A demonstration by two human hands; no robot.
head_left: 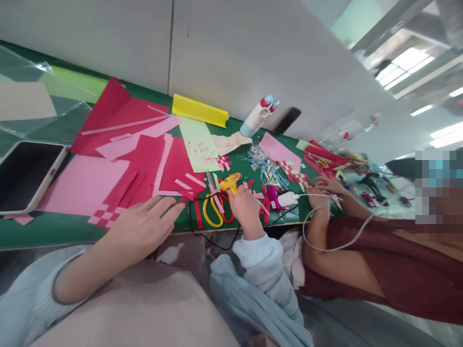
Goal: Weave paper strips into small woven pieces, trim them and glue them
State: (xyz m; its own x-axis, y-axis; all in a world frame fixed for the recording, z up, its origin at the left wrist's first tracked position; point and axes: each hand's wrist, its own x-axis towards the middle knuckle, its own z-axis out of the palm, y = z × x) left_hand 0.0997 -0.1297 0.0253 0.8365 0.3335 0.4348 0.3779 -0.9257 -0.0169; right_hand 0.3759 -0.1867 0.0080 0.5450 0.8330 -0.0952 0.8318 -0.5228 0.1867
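My right hand (245, 208) is wrapped round the handle of a small yellow glue gun (230, 183), its nozzle end above the green table (72, 233). Yellow-handled scissors (212, 212) and a red handle (227, 207) lie beside that hand, with a black cord near them. My left hand (146, 225) has its fingers spread, palm down, at the table edge, and holds nothing. Just beyond it are red paper strips (132, 190) and a pink and red woven checkered piece (106, 215). Pink paper (83, 180) and red paper (177, 164) cover the left half.
A phone (27, 176) lies at the far left. Along the wall are a yellow folded strip (200, 111), a bottle (258, 116) and a dark phone (287, 120). Tinsel (267, 164) and a purple charger with a white plug (280, 198) lie right. A person in dark red sits at the right.
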